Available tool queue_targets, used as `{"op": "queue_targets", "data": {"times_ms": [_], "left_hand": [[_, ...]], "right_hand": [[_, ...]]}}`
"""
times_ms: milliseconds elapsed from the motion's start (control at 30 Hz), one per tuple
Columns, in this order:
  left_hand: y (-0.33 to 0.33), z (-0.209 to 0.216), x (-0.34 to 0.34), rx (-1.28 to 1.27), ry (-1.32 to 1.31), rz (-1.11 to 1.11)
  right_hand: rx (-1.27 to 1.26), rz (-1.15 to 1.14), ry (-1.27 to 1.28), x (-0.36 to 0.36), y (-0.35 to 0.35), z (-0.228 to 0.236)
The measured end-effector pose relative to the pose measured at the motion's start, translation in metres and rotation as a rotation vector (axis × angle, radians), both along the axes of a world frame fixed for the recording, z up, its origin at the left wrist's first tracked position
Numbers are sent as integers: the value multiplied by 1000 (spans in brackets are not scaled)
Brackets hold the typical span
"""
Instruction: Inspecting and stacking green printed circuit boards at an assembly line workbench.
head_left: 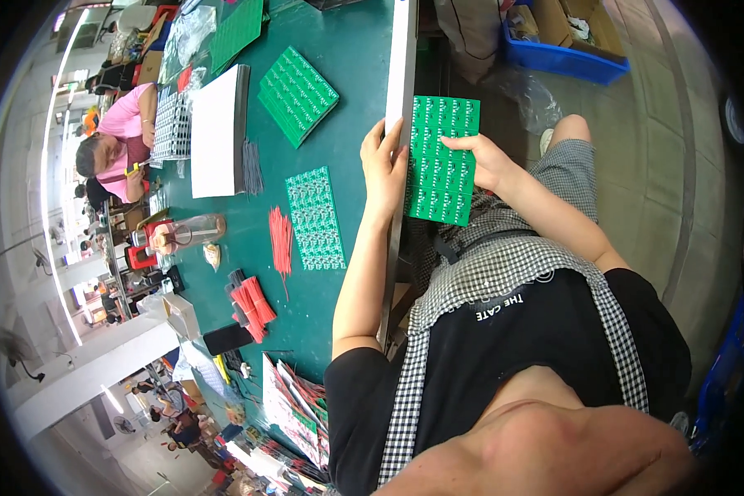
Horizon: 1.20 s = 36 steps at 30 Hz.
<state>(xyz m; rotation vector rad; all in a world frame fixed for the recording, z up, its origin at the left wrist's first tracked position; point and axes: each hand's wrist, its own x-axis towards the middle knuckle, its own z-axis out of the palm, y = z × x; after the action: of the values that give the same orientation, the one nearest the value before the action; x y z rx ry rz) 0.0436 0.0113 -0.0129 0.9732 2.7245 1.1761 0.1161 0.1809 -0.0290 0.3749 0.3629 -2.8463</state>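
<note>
My right hand (489, 164) grips a green circuit board panel (442, 174) at its right side, thumb on top and the other fingers hidden beneath. The panel bears rows of small white marks and is beside the table's edge, above my lap. At the panel's left side, my left hand (382, 169) rests by the pale table edge with its fingers a little apart; whether it touches the panel is unclear. On the green table (322, 310) lie a panel with small components (316, 219), a bundle of red wires (280, 240) and a stack of green panels (298, 95).
A white stack of sheets (215, 136) stands farther left, near grey wires (252, 168). Also there are a clear bottle (198, 231), red sleeved bundles (252, 303) and a black phone (227, 339). A person in pink (124, 132) works across the table. A blue crate (562, 62) is on the floor.
</note>
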Motion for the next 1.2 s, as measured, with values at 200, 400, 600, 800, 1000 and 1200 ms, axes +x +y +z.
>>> {"op": "queue_targets", "data": {"times_ms": [200,400,600,800,1000,1200], "left_hand": [[3,1,0,13,51,-20],[4,-1,0,60,53,-13],[5,-1,1,77,69,6],[10,4,5,15,131,24],[8,3,5,55,123,26],[9,4,6,79,68,38]], "right_hand": [[243,-22,-155,-7,-2,25],[374,-4,-151,-12,-5,46],[567,7,-161,-17,-9,67],[632,-5,-201,-20,-8,67],[606,15,-317,-30,-13,81],[344,27,-253,-9,-2,71]]}}
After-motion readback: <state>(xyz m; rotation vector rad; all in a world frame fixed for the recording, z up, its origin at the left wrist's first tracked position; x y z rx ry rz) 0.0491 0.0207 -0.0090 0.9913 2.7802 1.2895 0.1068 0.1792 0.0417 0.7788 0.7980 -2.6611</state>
